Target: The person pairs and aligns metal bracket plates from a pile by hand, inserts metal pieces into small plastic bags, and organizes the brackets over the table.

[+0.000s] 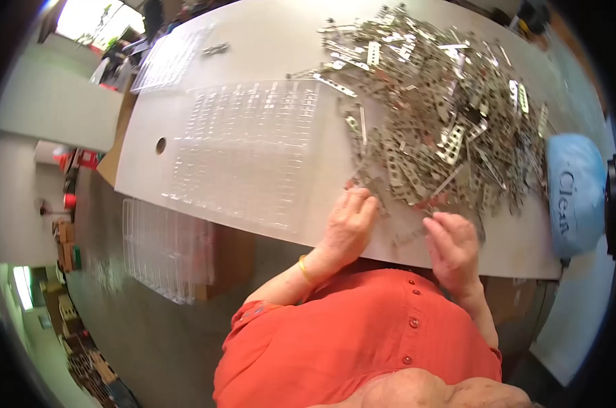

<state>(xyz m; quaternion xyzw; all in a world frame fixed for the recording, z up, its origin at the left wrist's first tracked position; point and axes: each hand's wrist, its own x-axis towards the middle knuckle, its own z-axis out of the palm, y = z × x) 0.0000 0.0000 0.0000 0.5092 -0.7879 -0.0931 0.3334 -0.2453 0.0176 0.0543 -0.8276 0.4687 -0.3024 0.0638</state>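
A heap of metal strips (451,112), many with holes along them, covers the right part of the pale tabletop (253,58), its near edge just in front of the person. The left hand (352,221), with a yellow bracelet (304,268) on the wrist, is at that near edge, its fingers curled together; whether they grip a strip I cannot tell. The right hand (454,248) is close by, its fingers bent with the tips near the heap; their hold is also too blurred to tell. A faint, blurred strip (408,237) shows between the hands. Left of the heap lies a clear plastic tray (236,156) with rows of slots; a second tray (172,58) lies beyond it, beside a few small metal pieces (216,48). A blue bundle (575,197) marked "Clean" is at the right edge.
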